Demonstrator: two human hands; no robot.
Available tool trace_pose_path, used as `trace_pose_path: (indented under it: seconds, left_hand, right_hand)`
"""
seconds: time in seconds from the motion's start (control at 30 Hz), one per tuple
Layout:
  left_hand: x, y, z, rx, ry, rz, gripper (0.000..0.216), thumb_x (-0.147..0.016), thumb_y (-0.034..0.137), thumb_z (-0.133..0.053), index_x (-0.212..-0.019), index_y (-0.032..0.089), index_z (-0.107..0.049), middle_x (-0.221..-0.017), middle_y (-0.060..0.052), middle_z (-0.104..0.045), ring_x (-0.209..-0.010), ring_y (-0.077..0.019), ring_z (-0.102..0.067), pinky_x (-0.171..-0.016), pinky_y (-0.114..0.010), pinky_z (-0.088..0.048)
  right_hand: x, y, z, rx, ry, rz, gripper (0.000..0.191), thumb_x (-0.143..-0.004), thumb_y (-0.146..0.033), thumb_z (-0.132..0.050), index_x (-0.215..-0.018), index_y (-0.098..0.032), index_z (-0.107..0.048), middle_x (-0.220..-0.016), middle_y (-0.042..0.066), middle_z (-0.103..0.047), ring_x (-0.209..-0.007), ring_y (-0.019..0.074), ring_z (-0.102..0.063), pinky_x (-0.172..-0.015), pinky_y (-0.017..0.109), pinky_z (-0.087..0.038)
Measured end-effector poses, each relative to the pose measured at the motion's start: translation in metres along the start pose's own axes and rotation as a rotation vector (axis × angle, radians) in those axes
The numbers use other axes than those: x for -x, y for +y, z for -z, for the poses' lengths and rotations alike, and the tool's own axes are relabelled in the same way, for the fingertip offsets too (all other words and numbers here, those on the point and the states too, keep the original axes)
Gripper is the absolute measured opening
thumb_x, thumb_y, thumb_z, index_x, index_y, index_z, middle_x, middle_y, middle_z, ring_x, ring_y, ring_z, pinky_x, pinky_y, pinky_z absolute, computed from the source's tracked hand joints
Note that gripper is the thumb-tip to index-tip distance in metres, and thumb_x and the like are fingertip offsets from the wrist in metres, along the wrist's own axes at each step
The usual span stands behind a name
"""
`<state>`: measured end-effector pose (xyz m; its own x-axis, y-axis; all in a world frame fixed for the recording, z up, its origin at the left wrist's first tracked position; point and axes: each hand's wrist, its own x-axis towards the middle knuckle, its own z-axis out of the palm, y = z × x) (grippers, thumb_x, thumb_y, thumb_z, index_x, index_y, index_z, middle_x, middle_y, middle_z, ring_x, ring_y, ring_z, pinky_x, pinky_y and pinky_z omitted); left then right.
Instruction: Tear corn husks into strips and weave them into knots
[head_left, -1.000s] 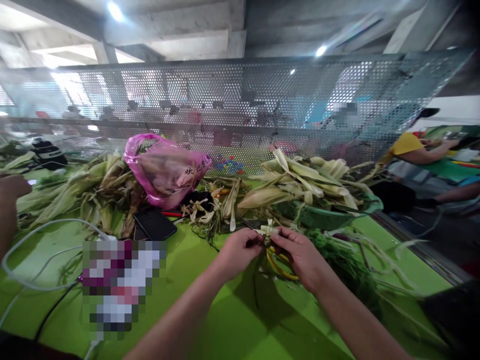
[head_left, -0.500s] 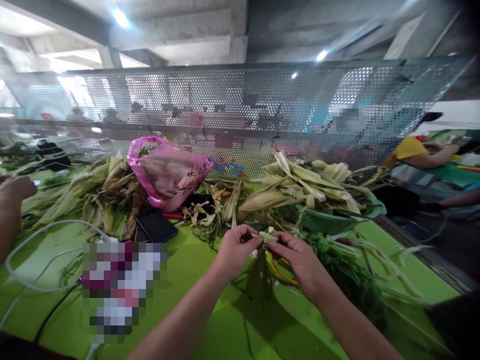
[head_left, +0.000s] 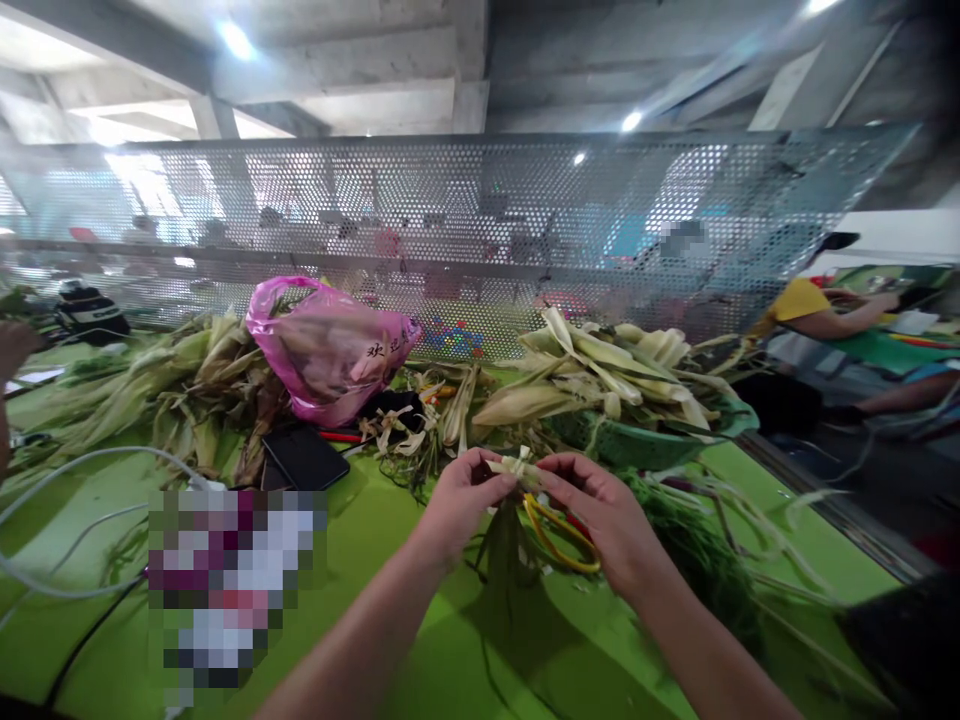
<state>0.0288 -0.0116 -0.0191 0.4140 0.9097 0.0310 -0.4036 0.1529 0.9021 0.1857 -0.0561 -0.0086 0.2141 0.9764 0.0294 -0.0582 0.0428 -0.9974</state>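
Observation:
My left hand (head_left: 463, 502) and my right hand (head_left: 596, 505) meet over the green table. Fingertips of both pinch a small pale corn husk piece (head_left: 517, 463), which has a short knot-like top and arms out to either side. A darker husk part (head_left: 508, 550) flares downward below it, between my wrists; whether it is joined on is hard to tell. Beside my right hand, partly behind its fingers, lies a yellow loop (head_left: 559, 552) of cord or handle, with a bit of red next to it.
A green basket (head_left: 660, 448) heaped with dry husks (head_left: 600, 365) stands beyond my right hand, near green feathery strands (head_left: 697, 560). Leftward are a pink plastic bag (head_left: 330, 345), more husks (head_left: 187, 385), a phone (head_left: 307, 460) and cables. Another person's hand (head_left: 15, 345) shows at far left.
The husk piece has turned a little, and its side arms now lie more plainly crosswise between my fingers. My right fingers have shifted slightly. The other person's hand moved further left.

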Motion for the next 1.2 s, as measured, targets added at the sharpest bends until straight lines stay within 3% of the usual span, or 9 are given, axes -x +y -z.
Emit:
trace_pose_path:
  seconds: [0.23,0.63,0.8,0.93,1.2]
  left_hand:
    - [0.0017,0.0037,-0.0002,0.018,-0.031,0.021,0.035,-0.064,0.030,-0.078,-0.090,0.013,-0.061,-0.080,-0.002,-0.062,-0.070,-0.0097,-0.053,-0.068,-0.023,-0.040]
    - [0.0023,0.0038,0.0001,-0.013,-0.058,0.022,0.032,-0.064,0.029,-0.078,-0.086,0.014,-0.060,-0.076,0.000,-0.059,-0.069,-0.0089,-0.051,-0.068,-0.023,-0.038]
    - [0.0027,0.0051,-0.0001,-0.005,-0.073,0.039,0.033,-0.064,0.031,-0.078,-0.086,0.014,-0.060,-0.077,-0.001,-0.059,-0.070,-0.0100,-0.052,-0.070,-0.024,-0.039]
    - [0.0019,0.0039,-0.0001,-0.027,-0.075,0.050,0.036,-0.060,0.032,-0.080,-0.084,0.013,-0.061,-0.074,-0.001,-0.059,-0.068,-0.0094,-0.051,-0.069,-0.024,-0.038]
    - [-0.0023,-0.0021,0.0013,-0.042,-0.058,0.041,0.040,-0.056,0.036,-0.083,-0.082,0.014,-0.061,-0.074,-0.001,-0.060,-0.068,-0.0101,-0.053,-0.071,-0.024,-0.040]
  right_hand:
    - [0.0005,-0.0010,0.0004,-0.030,0.032,0.008,0.026,-0.067,-0.037,-0.078,-0.083,-0.020,-0.067,-0.070,-0.001,-0.062,-0.060,0.0122,-0.054,-0.056,0.024,-0.044]
    - [0.0024,0.0031,0.0038,0.227,0.064,0.194,0.020,-0.074,-0.038,-0.073,-0.082,-0.021,-0.066,-0.074,0.000,-0.061,-0.064,0.0120,-0.052,-0.058,0.024,-0.042]
    - [0.0031,0.0014,0.0019,0.137,0.021,0.135,0.023,-0.075,-0.040,-0.071,-0.087,-0.021,-0.065,-0.077,0.000,-0.062,-0.067,0.0135,-0.054,-0.059,0.025,-0.044]
    - [0.0042,-0.0004,-0.0016,0.074,0.002,0.071,0.023,-0.074,-0.042,-0.072,-0.079,-0.021,-0.064,-0.071,-0.001,-0.059,-0.063,0.0129,-0.052,-0.057,0.025,-0.044]
    - [0.0036,-0.0010,-0.0023,0.177,0.025,0.156,0.029,-0.071,-0.044,-0.073,-0.086,-0.020,-0.065,-0.076,0.001,-0.062,-0.068,0.0151,-0.056,-0.062,0.027,-0.046]
